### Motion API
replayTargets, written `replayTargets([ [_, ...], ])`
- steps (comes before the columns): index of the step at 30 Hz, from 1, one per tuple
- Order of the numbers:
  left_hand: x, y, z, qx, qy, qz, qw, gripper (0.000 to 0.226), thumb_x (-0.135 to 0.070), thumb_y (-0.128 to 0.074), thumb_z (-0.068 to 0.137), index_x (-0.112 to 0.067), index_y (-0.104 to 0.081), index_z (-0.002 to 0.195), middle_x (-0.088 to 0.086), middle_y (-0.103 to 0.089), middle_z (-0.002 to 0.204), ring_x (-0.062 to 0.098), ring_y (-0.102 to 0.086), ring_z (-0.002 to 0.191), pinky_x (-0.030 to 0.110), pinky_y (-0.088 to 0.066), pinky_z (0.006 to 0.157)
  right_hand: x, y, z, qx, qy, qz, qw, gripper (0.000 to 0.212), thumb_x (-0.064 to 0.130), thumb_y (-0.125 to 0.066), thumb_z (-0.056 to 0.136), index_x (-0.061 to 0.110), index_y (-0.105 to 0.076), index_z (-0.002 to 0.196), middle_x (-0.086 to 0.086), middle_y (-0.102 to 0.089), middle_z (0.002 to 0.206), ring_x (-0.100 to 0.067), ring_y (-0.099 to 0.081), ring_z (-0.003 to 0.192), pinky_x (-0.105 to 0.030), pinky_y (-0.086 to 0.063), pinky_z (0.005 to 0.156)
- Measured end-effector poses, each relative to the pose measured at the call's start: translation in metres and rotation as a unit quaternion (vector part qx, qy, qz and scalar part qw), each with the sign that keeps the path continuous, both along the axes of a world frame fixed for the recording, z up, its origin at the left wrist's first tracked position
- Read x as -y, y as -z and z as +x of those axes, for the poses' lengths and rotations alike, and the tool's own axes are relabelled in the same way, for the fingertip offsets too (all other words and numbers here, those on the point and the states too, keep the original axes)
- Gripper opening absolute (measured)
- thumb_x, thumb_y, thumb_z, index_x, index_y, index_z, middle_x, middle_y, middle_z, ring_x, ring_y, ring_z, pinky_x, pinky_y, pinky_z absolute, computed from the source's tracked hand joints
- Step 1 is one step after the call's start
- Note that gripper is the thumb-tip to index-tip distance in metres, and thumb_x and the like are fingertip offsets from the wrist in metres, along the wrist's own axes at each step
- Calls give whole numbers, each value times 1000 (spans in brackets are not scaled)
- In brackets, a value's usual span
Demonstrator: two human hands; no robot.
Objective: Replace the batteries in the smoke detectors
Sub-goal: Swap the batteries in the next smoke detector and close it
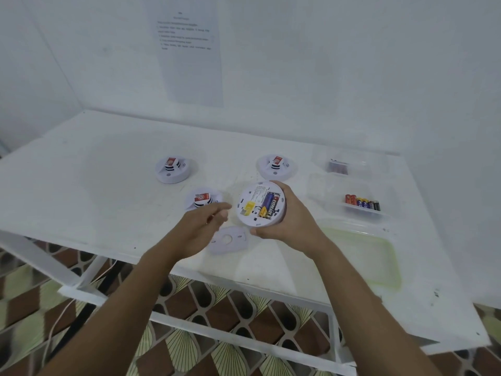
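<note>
The right hand (291, 218) grips the opened detector (250, 196), batteries (269, 206) showing. The left hand (202, 223) hovers empty, loose. Next, probably: prying them out

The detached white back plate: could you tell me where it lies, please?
Head view: the round white plastic back plate lies on the white table near its front edge, below the opened smoke detector in the right hand.

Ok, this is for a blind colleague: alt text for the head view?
The right hand grips an opened smoke detector, batteries showing, over a white table; the left hand hovers beside it. A loose backplate, three other detectors and spare batteries lie nearby.
</note>
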State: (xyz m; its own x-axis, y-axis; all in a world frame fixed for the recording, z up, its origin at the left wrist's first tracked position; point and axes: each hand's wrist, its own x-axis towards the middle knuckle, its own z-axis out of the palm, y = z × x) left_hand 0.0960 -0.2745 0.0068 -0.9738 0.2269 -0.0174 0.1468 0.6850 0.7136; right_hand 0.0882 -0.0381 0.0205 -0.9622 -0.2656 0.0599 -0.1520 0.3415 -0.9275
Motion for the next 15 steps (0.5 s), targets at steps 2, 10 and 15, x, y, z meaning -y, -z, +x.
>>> replayTargets([
  [2,-13,-9,2,27,-17,87,996,31,-39,-31,105,-37,-50,129,-12,-67,103,3,-64,79,19,-46,71,3,0,2,-6,2,0,1000,95,19,-95,62,32,-42,139,19,-62,126,1,-60,114,-23,-55,93],
  [10,-47,-24,-4,127,19,249,960,31,-30,-42,105,-30,-48,135,5,-68,112,20,-67,89,38,-54,81,-9,-2,15,35,51,-80,995,66,27,-82,82,34,-43,135,9,-61,123,-8,-63,110,-24,-56,85],
  [15,-74,-32,-5,78,0,296,952,33,-34,-44,103,-42,-51,135,-7,-65,119,10,-65,105,30,-57,87,-24,-2,19,47,129,-126,983,31,32,-63,98,31,-57,128,2,-65,113,-19,-68,101,-33,-60,82],
])
